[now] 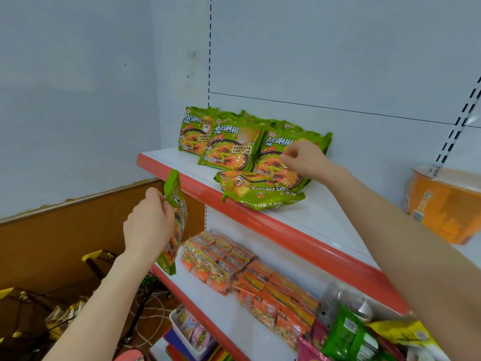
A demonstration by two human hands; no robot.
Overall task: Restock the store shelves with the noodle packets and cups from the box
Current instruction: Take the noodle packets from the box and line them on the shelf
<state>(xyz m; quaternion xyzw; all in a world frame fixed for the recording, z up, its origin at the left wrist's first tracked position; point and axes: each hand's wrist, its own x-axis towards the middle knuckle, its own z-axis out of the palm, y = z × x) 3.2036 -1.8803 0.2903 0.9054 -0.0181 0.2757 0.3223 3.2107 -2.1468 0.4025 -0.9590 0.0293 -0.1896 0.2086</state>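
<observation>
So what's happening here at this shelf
A person is restocking green noodle packets. The left hand holds one packet just below the top shelf's red edge. The right hand touches an upright packet in the row on that shelf. Another packet lies flat in front. An orange cup stands further right.

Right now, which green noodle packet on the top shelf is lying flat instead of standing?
The front green packet, at the shelf's red edge, lies flat, face up. The ones behind it lean upright against the back panel.
</observation>
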